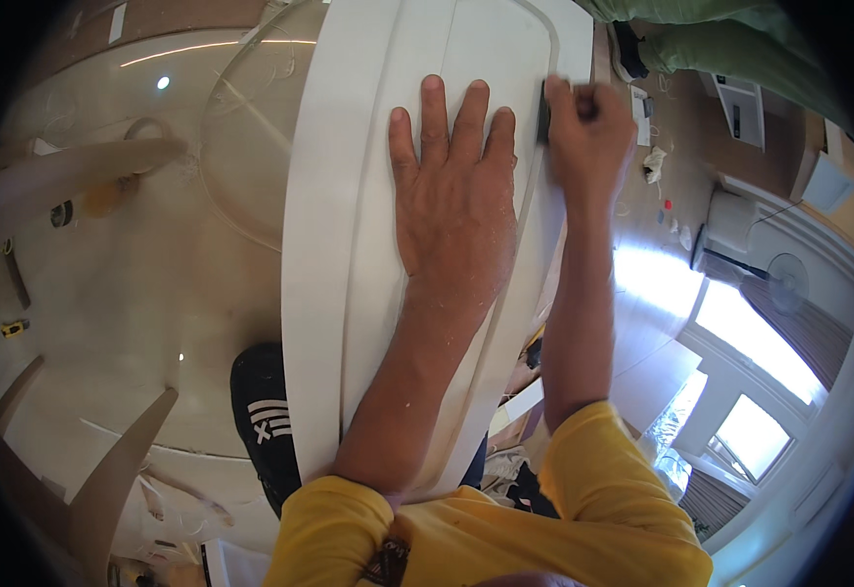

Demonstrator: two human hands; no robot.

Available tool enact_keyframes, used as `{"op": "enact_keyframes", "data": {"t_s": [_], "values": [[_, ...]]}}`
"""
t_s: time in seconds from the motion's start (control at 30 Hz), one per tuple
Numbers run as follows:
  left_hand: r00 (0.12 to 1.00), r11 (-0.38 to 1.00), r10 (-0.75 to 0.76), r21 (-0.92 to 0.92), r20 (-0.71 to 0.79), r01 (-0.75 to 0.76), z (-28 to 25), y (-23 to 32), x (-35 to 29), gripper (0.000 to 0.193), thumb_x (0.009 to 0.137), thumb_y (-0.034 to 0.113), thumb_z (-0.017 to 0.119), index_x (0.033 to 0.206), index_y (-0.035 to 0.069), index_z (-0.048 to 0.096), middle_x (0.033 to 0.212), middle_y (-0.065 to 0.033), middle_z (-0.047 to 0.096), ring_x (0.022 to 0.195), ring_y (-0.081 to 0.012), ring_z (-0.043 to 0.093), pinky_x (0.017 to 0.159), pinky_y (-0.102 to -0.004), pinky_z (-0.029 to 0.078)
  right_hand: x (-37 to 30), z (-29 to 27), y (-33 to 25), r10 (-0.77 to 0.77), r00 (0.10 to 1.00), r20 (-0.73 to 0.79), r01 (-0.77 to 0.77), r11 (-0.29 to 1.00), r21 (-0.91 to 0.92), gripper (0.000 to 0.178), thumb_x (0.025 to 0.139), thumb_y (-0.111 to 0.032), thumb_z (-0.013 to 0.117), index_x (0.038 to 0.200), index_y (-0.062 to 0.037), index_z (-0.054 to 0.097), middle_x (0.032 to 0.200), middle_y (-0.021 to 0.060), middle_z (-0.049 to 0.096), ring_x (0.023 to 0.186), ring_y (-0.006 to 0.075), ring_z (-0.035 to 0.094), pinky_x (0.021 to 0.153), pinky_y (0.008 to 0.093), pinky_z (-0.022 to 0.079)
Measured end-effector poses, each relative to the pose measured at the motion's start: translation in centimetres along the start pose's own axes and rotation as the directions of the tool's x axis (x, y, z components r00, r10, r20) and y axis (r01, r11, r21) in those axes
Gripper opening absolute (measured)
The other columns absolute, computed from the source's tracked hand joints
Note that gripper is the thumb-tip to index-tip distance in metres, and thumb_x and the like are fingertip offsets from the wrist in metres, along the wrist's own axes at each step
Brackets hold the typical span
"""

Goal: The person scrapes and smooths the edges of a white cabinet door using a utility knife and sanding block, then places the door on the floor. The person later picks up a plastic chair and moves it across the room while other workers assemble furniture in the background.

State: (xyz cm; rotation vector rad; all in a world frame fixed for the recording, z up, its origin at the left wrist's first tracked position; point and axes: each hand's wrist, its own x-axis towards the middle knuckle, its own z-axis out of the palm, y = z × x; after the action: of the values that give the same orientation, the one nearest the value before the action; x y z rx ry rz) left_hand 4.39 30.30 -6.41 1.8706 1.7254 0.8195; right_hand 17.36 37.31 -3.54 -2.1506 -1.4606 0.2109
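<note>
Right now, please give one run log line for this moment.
left hand: flat on white panel | right hand: gripping dark sanding block at panel edge | black shoe below

One long white moulded panel point(349, 245) runs from twelve o'clock down toward six. Two bare hands are on it: the left hand point(454, 196) lies flat near centre, and the right hand point(588, 122) at one o'clock is closed around one small dark block point(544, 112). One black shoe with white stripes point(263, 416) shows at seven o'clock. Two curved pale wooden pieces lie on the floor, one point(75, 171) at ten o'clock and one point(114, 470) at eight. One small yellow tool point(14, 329) sits at nine o'clock. One standing fan point(774, 279) is at three o'clock. One other person's green trouser legs point(720, 44) appear at one o'clock.
</note>
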Motion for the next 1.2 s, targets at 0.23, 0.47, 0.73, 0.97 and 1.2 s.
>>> {"op": "enact_keyframes", "data": {"t_s": [0.23, 0.47, 0.73, 0.97, 1.2], "values": [[1.0, 1.0, -0.015, 0.001, 0.002, 0.015, 0.1, 0.1, -0.1, 0.039, 0.096, 0.019, 0.072, 0.134, 0.016, 0.067, 0.151, -0.0039, 0.054, 0.151, -0.0334, 0.037, 0.125, -0.0555, 0.021, 1.8, 0.4, 0.8, -0.111, 0.994, -0.005, 0.112, 0.994, 0.015, 0.037, 0.089, -0.034, 0.077, 0.088, 0.0037, 0.074, 0.072, 0.0099, 0.071, 0.064, 0.0178, 0.064, 0.067, 0.034, 0.052], [1.0, 1.0, -0.01, 0.002, 0.002, 0.01, 0.2, 0.3, -0.3, 0.037, 0.096, 0.02, 0.072, 0.133, 0.016, 0.069, 0.151, -0.0029, 0.055, 0.151, -0.033, 0.037, 0.126, -0.0548, 0.02, 2.5, 0.2, 0.0, -0.11, 0.993, -0.047, 0.112, 0.993, 0.043, 0.038, 0.089, -0.035, 0.077, 0.088, 0.0031, 0.073, 0.072, 0.009, 0.071, 0.065, 0.0165, 0.063, 0.066, 0.0332, 0.051], [1.0, 1.0, -0.006, 0.025, -0.008, 0.006, 0.4, 0.4, -0.2, 0.035, 0.097, 0.021, 0.071, 0.132, 0.017, 0.07, 0.15, -0.0027, 0.056, 0.151, -0.0324, 0.038, 0.126, -0.0537, 0.022, 0.0, -0.2, 1.0, 0.02, 0.999, 0.033, -0.021, 1.0, 0.02, 0.032, 0.089, -0.026, 0.074, 0.08, 0.0036, 0.067, 0.068, 0.0169, 0.07, 0.062, 0.0269, 0.068, 0.065, 0.0405, 0.053], [1.0, 1.0, -0.003, 0.02, -0.021, 0.004, 0.3, 0.5, -0.2, 0.033, 0.097, 0.02, 0.071, 0.13, 0.016, 0.071, 0.15, -0.0029, 0.056, 0.15, -0.0331, 0.039, 0.125, -0.0542, 0.022, 0.5, -0.2, 1.1, -0.107, 0.994, -0.023, 0.108, 0.992, 0.068, 0.031, 0.089, -0.026, 0.075, 0.083, 0.0036, 0.069, 0.067, 0.0127, 0.069, 0.058, 0.0224, 0.064, 0.061, 0.0373, 0.051], [1.0, 1.0, -0.003, 0.018, -0.016, 0.004, 0.1, 0.7, 0.0, 0.034, 0.096, 0.019, 0.072, 0.13, 0.015, 0.071, 0.15, -0.004, 0.058, 0.15, -0.0345, 0.04, 0.125, -0.0547, 0.022, 2.2, 0.0, 1.6, -0.108, 0.994, -0.004, 0.108, 0.988, 0.113, 0.033, 0.087, -0.029, 0.08, 0.082, 0.0022, 0.07, 0.066, 0.0089, 0.066, 0.062, 0.0173, 0.061, 0.062, 0.0345, 0.049]]}}
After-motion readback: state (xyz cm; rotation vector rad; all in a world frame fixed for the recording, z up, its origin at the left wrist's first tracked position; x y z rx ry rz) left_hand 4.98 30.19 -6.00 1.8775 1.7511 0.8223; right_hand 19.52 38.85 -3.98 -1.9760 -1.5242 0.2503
